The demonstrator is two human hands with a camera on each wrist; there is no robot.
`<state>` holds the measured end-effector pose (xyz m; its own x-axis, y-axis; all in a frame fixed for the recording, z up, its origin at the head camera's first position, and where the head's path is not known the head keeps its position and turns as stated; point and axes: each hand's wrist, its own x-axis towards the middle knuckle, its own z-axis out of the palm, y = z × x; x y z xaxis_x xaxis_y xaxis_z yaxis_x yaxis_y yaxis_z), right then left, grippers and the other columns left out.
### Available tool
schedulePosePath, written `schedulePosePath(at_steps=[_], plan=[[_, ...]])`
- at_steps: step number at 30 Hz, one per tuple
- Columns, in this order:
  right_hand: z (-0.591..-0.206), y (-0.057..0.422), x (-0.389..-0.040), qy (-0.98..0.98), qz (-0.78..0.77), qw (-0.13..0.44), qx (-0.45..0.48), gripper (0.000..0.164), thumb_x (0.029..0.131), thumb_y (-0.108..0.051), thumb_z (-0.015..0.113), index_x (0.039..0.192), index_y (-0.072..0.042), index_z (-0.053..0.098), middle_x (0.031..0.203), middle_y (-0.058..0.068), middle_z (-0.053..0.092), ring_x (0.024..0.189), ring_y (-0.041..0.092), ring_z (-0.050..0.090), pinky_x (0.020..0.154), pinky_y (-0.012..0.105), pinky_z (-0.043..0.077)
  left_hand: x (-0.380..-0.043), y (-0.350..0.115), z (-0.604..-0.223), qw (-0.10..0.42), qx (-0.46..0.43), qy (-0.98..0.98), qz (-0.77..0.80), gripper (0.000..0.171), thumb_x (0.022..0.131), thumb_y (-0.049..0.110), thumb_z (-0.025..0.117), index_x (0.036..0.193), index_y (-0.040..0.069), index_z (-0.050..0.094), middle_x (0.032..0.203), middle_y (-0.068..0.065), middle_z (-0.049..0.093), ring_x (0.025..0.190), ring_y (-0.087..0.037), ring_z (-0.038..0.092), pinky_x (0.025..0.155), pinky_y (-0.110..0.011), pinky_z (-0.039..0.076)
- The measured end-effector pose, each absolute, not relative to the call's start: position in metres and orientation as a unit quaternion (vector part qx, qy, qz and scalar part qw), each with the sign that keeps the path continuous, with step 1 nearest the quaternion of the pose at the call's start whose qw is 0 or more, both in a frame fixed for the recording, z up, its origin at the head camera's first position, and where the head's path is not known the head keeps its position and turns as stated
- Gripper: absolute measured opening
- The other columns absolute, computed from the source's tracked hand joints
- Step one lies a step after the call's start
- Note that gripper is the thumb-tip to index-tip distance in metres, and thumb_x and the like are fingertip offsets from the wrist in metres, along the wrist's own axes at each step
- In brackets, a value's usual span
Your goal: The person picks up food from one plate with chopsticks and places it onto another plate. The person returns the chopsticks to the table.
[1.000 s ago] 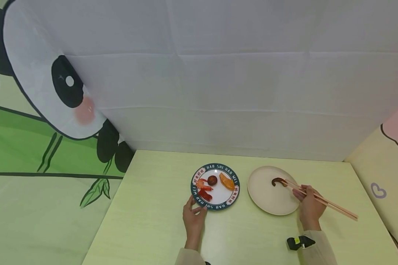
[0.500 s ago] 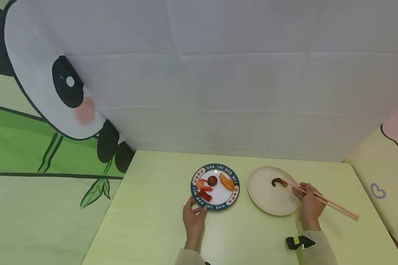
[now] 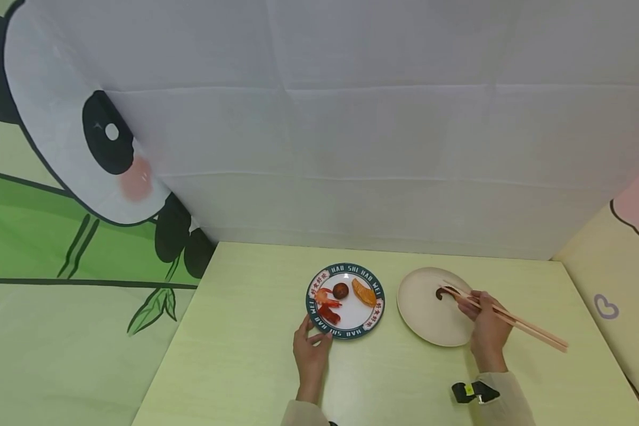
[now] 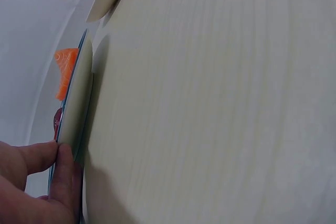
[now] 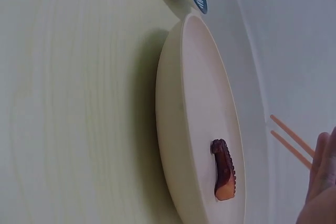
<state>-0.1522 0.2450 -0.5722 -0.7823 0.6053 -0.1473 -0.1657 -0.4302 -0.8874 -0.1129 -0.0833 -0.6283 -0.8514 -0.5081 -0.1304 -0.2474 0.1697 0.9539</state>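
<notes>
While the left hand (image 3: 312, 348) pinches the blue-rimmed plate (image 3: 357, 312)'s edge, the right hand (image 3: 488, 329) grips wooden chopsticks (image 3: 543, 333) — their ends parted — over the brown octopus tentacle (image 5: 224, 171) lying on the cream plate (image 3: 431, 325).

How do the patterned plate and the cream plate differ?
The patterned plate has a white middle and a dark teal lettered rim; the cream plate is plain. The patterned plate carries a salmon slice, shrimp, brown ball and red piece; the cream plate carries just a tentacle piece. The left hand pinches the patterned plate's rim, while neither hand grips the cream plate. Both are round.
</notes>
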Motion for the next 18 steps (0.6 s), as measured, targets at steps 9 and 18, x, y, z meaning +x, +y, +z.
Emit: schedulePosePath(at_steps=[9,18], plan=[[-0.573,0.234,-0.148,-0.495,0.811,0.231,-0.208,0.028,0.107,-0.015,0.060,0.099,0.006,0.075,0.080,0.007,0.079,0.066,0.013,0.078,0.063,0.026,0.062,-0.113,-0.082,-0.630,0.103,0.257,-0.760,-0.589,0.068,0.087,-0.004,0.077,0.150,-0.003,0.053,0.126,-0.019,0.060,0.096,-0.025,0.070,0.079,-0.030,0.061],[-0.572,0.224,-0.146,-0.507,0.806,0.228,-0.202,0.033,0.108,-0.013,0.058,0.107,0.018,0.068,0.081,0.008,0.079,0.066,0.013,0.077,0.062,0.026,0.061,-0.114,-0.082,-0.631,0.110,0.252,-0.754,-0.597,0.068,0.086,-0.005,0.078,0.150,-0.004,0.053,0.126,-0.020,0.060,0.094,-0.026,0.070,0.074,-0.022,0.058]])
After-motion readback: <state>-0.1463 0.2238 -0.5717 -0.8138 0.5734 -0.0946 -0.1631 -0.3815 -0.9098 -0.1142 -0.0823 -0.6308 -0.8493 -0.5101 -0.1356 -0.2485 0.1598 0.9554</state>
